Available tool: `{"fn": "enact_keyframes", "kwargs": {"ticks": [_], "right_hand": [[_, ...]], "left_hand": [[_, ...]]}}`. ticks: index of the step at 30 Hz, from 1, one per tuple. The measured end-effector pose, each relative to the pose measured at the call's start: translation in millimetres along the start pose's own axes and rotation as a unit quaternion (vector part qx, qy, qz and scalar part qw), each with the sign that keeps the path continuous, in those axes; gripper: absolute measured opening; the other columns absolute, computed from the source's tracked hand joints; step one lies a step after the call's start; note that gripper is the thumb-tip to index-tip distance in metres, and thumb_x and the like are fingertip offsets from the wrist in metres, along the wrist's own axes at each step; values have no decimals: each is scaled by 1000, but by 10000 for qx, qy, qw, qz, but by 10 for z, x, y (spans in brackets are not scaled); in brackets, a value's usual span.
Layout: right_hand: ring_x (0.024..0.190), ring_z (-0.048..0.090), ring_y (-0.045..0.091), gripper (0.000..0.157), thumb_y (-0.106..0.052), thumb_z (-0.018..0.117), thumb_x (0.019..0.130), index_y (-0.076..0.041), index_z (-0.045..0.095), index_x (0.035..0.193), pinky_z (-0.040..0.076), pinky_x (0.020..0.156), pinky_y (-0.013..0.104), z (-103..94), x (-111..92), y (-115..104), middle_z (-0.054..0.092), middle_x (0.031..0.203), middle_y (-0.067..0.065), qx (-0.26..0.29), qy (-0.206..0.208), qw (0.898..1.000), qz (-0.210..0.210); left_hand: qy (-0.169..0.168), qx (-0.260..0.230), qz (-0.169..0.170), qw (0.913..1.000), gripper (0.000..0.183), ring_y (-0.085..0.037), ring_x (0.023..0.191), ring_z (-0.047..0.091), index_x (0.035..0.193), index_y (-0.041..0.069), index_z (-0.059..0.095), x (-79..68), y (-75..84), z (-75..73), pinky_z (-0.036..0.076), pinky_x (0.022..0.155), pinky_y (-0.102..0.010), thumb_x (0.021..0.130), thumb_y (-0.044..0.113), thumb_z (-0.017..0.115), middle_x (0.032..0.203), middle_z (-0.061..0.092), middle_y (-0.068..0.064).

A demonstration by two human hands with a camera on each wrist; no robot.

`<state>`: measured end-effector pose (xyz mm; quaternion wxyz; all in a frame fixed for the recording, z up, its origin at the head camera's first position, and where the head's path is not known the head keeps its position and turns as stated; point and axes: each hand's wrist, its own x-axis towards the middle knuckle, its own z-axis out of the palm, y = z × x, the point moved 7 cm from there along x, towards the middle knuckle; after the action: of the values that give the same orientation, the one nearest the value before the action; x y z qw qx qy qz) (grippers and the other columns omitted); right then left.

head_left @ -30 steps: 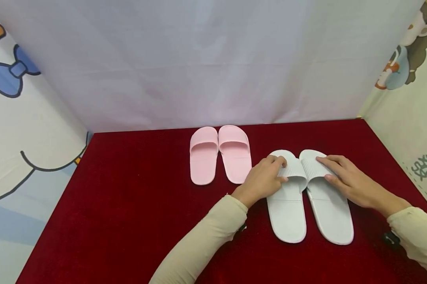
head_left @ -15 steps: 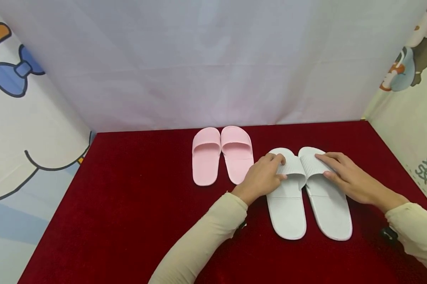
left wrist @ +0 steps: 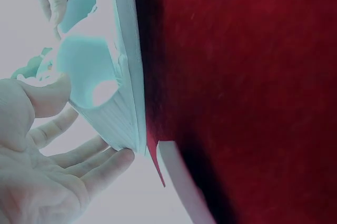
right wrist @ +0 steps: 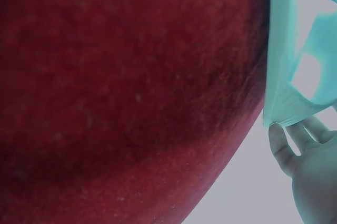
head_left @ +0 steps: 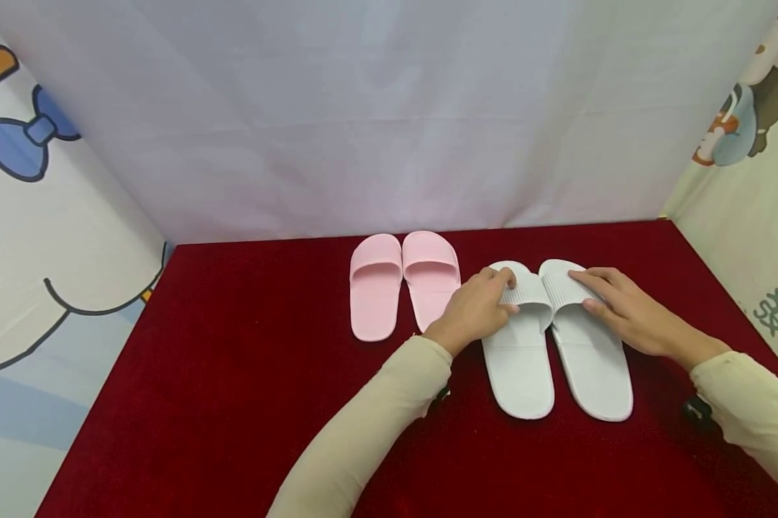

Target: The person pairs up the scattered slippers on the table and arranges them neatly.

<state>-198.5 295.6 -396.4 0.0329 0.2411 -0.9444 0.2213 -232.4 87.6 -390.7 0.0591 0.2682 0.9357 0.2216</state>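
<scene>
In the head view, two white slippers lie side by side on the red cloth, the left white slipper (head_left: 521, 381) and the right white slipper (head_left: 596, 370). Their ribbed straps meet in the middle. My left hand (head_left: 476, 306) grips the outer side of the left strap, its fingers bent over the top and its thumb at the strap's rear edge. On the other side, my right hand (head_left: 635, 316) holds the right strap from outside, thumb low and fingers on top. The left wrist view shows fingertips against the ribbed strap (left wrist: 121, 121); the right wrist view shows them at the slipper's side (right wrist: 279, 76).
A pair of pink slippers, left (head_left: 373, 306) and right (head_left: 431, 288), stands left of the white ones, close to my left hand. A pale curtain (head_left: 363, 115) hangs along the back edge of the red cloth (head_left: 234, 374). Printed panels flank both sides.
Both hands and the white slippers have shifted together a little away from me, towards the back and slightly left. The pink slippers keep their place; the head view has shifted slightly.
</scene>
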Motion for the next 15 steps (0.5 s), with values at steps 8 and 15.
{"fn": "enact_keyframes", "kwargs": {"ticks": [8, 15], "right_hand": [[128, 39, 37, 49, -17, 52, 104, -8, 40, 150, 34, 94, 47, -11, 138, 94, 39, 143, 24, 68, -55, 9999, 95], [127, 40, 37, 49, -18, 52, 104, -9, 40, 151, 35, 94, 43, 12, 217, 160, 39, 143, 23, 126, -102, 9998, 139]], "left_hand": [[19, -13, -6, 10000, 33, -16, 105, 61, 124, 17, 56, 134, -37, -57, 51, 90, -29, 95, 30, 66, 133, 59, -7], [-1, -37, -107, 9999, 33, -16, 100, 61, 123, 18, 56, 210, -110, -41, 50, 85, -28, 95, 30, 66, 132, 59, -7]]}}
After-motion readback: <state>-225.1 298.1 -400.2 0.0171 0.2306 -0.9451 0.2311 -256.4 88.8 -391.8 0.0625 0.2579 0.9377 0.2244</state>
